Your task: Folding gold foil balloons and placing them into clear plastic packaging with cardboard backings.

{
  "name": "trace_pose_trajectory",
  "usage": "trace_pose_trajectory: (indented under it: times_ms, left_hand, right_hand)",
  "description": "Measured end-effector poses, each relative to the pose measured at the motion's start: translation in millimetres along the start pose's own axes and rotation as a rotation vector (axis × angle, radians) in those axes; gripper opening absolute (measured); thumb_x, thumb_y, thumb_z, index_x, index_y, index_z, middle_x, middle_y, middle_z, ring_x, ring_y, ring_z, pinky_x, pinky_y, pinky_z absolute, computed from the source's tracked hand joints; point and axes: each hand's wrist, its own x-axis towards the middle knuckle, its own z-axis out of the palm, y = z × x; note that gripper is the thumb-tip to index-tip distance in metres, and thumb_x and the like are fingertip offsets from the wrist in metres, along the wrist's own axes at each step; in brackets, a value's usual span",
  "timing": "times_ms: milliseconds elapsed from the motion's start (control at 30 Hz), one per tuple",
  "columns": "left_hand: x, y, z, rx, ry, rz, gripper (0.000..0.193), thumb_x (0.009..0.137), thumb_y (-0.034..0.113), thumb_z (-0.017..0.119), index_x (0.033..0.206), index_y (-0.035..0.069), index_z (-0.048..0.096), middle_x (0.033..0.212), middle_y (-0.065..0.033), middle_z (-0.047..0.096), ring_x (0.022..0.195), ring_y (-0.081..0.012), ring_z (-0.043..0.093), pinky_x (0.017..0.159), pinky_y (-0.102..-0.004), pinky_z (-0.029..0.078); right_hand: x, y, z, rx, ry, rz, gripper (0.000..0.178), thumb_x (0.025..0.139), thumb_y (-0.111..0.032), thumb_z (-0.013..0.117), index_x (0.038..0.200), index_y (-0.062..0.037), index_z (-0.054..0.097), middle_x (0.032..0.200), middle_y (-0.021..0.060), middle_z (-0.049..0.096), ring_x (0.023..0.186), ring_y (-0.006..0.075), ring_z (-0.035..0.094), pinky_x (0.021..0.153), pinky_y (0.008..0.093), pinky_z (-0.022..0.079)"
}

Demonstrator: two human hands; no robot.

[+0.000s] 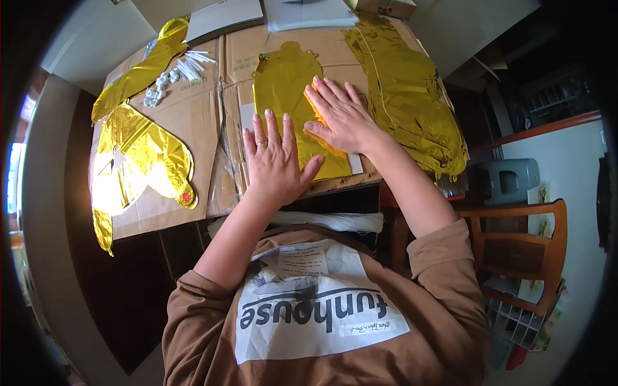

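A flat gold foil balloon (283, 83) lies on the cardboard in front of me, a pale sheet edge (356, 163) showing from under it. My left hand (277, 151) rests flat on its near left part, fingers spread and holding nothing. To the right, my right hand (341, 119) lies palm down over an orange cloth (336, 152), pressing it on the foil with the fingers stretched out. Most of the cloth is hidden beneath that hand.
More flat gold foil pieces (412, 96) are piled at the right. At the left lie a shiny, crumpled foil balloon (151, 138), a long foil piece (145, 74), white sticks (190, 65) and small whitish pieces (156, 95). A wooden chair (520, 251) stands at the right.
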Motion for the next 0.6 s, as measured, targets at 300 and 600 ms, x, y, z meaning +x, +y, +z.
trace_pose_trajectory:
  times_ms: [300, 600]
  left_hand:
    - [-3, -2, 8, -0.001, 0.04, -0.006, 0.097, 0.093, 0.069, 0.044, 0.154, -0.006, 0.031, 0.158, -0.0376, 0.024, 0.149, -0.0535, 0.019, 0.121, -0.06, 0.012]
    - [-6, -6, 12, -0.039, 0.086, 0.025, 0.097, 0.093, 0.066, 0.047, 0.155, -0.006, 0.028, 0.157, -0.0388, 0.023, 0.149, -0.0537, 0.017, 0.121, -0.0594, 0.011]
  right_hand:
    - [-42, -30, -12, 0.083, 0.107, 0.014, 0.083, 0.104, -0.063, 0.024, 0.16, -0.003, 0.019, 0.167, 0.0184, 0.017, 0.156, 0.0305, 0.015, 0.125, 0.0523, 0.001]
    - [-66, -41, 7, 0.04, 0.125, 0.039, 0.083, 0.103, -0.063, 0.028, 0.158, -0.0009, 0.026, 0.166, 0.0215, 0.021, 0.154, 0.0355, 0.018, 0.123, 0.0591, 0.007]
